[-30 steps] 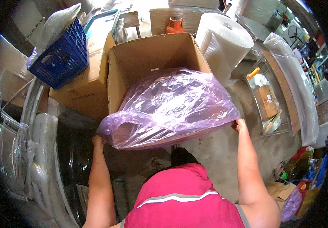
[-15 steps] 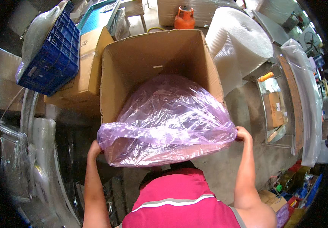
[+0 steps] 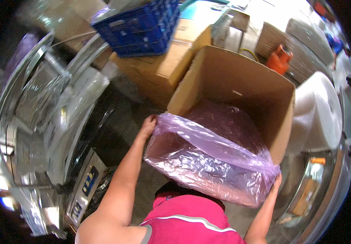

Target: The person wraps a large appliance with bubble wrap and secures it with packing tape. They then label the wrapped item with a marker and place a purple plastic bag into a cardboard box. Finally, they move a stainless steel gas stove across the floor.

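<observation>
Clear purple plastic bag (image 3: 214, 156) sat in open brown cardboard box (image 3: 240, 87), between left hand (image 3: 148, 126) and right hand (image 3: 275, 185); blue plastic crate (image 3: 139, 26) lay beyond the left hand.

Glossy purple plastic bag (image 3: 212, 162) (thin, crinkled) lines matt cardboard box (image 3: 240, 81).

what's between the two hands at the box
In the head view, the open mouth of the purple plastic bag stretches between the left hand and right hand, lining the cardboard box.

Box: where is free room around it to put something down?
Bare floor lies between box, brown carton and steel machine. The right is crowded by the bubble-wrap roll. Both hands, left and right, hold the purple bag.
</observation>
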Demonstrator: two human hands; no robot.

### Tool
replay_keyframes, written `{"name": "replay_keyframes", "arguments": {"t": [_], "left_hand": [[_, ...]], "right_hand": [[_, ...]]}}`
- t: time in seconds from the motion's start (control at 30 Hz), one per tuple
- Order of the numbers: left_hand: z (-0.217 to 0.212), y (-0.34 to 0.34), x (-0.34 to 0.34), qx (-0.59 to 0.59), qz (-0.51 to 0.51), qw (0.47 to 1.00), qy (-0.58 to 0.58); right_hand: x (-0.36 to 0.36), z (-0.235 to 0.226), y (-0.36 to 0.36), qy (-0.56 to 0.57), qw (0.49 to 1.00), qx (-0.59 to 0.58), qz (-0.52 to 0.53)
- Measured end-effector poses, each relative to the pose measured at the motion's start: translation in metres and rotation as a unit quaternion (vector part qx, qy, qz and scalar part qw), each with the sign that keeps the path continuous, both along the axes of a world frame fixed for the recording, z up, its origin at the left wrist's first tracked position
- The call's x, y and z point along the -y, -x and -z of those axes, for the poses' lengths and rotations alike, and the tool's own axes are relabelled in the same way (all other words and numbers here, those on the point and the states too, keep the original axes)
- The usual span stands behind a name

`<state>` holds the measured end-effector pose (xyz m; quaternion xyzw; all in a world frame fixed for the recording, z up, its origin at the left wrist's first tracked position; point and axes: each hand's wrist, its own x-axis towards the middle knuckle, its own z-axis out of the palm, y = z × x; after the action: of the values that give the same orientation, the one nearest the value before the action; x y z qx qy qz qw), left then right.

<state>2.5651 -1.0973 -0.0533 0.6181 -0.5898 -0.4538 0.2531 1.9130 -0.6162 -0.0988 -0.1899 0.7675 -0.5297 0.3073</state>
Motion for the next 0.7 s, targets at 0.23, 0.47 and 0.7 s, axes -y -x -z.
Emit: {"name": "replay_keyframes", "arguments": {"t": [0.23,0.47,0.7], "left_hand": [[0.055,0.016,0.048,0.051,-0.089,0.991,0.091],[0.034,0.007,0.013,-0.080,-0.066,0.988,-0.114],[-0.021,-0.068,-0.106,0.022,-0.162,0.985,0.050]], "right_hand": [[0.004,0.030,0.012,-0.116,0.991,-0.066,-0.009],[0.041,-0.026,0.015,-0.202,0.937,-0.285,-0.005],[0.114,-0.168,-0.058,-0.061,0.864,-0.498,0.028]]}}
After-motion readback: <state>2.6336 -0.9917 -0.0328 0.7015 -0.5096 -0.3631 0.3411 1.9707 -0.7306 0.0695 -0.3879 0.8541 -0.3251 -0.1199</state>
